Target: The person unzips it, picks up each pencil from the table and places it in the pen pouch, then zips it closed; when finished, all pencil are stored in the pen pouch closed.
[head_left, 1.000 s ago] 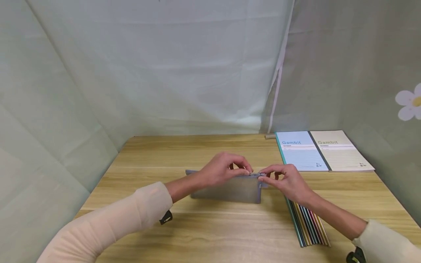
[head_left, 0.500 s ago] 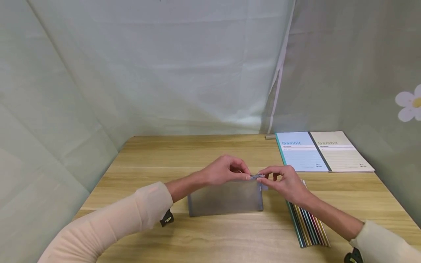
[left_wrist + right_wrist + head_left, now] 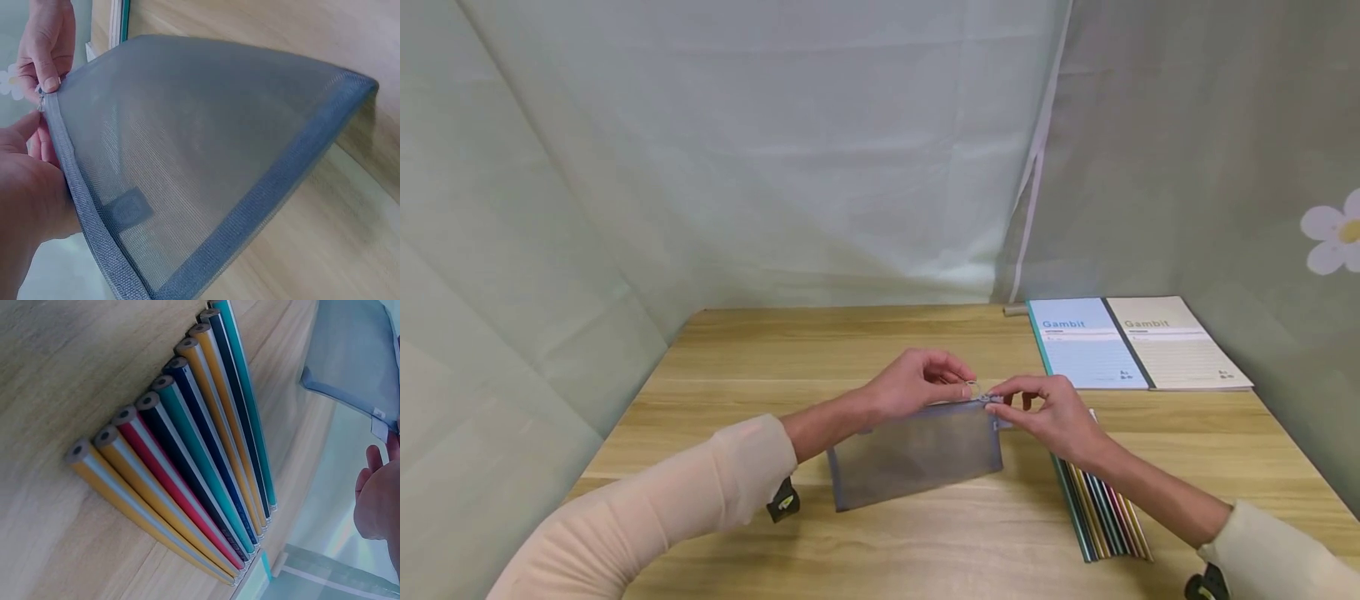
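Note:
A grey mesh zipper pouch with blue-grey edging hangs between both hands, its lower left corner tilted down toward me. At the right end of its zipper, my left hand pinches the zipper pull, whose small ring shows beside the fingertips. My right hand pinches the pouch's top right corner between thumb and forefinger. In the left wrist view the zipper edge runs past my left hand, and a small square label shows through the mesh. The right wrist view catches only part of the pouch.
Several pencils in yellow, red, green and dark colours lie side by side under my right forearm. Behind them, a blue notebook and a cream notebook lie at the back right. Fabric walls enclose the wooden table.
The pouch's lower edge has swung down toward me and its left end has dropped, so more mesh shows. Both hands stay nearly in place at the zipper end.

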{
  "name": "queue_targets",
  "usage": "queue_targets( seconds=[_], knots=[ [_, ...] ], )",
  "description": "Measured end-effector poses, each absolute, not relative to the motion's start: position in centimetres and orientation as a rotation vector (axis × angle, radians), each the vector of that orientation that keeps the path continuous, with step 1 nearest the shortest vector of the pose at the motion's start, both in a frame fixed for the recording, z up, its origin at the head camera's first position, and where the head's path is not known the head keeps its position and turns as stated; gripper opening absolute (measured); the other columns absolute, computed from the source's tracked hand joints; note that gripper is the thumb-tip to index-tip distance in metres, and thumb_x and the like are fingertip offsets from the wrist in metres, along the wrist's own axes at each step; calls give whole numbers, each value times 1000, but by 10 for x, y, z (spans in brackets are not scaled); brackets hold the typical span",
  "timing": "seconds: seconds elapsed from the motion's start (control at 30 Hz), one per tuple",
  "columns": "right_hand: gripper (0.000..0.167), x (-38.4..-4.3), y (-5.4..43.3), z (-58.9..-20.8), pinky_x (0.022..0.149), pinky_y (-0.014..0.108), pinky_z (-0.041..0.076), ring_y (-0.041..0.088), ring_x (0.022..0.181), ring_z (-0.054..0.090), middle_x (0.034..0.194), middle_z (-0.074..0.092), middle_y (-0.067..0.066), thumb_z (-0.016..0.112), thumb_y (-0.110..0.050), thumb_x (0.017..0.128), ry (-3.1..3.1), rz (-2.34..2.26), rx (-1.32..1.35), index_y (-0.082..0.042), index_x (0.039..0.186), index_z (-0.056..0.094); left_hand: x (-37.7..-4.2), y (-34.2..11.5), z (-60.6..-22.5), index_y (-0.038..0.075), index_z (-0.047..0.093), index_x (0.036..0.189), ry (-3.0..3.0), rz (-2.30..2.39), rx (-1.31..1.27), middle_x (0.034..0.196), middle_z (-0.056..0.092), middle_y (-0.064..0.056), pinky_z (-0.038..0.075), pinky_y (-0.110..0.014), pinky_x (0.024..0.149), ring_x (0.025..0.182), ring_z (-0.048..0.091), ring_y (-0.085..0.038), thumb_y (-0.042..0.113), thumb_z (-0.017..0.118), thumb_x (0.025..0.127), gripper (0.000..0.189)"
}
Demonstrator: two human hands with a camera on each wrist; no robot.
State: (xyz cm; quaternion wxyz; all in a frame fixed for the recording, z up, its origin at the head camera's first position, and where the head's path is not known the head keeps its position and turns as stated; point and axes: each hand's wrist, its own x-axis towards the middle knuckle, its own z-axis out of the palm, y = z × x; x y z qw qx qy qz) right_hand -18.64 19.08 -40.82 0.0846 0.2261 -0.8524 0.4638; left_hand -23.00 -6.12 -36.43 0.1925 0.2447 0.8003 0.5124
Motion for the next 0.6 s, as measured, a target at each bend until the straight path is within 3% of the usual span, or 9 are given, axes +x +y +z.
queue_targets(
  seconds=[0.27,0.47,0.6],
  knots=[
    [14,-182,192,-412,59,28,48,14,74,59,92,77,-12,88,-11,88,-2538,1352,662,-19,98,84,-227,-61,-360,8,80,109,2203,1418,560,97,78,0,58,-33,83,93,69,-17,22,76,100,17],
    [14,-177,195,-417,55,26,48,15,67,58,92,79,-7,89,-6,86,-2462,1341,666,-15,96,84,-223,-71,-356,6,79,104,2239,1384,489,98,76,-1,56,-49,97,94,67,-19,21,77,97,16],
    [15,-175,199,-419,53,25,46,16,65,56,92,79,-6,88,-3,86,-2440,1347,659,-15,95,84,-223,-81,-355,6,78,101,2250,1390,479,97,77,-2,56,-45,95,92,66,-19,18,76,96,14]
  ],
)
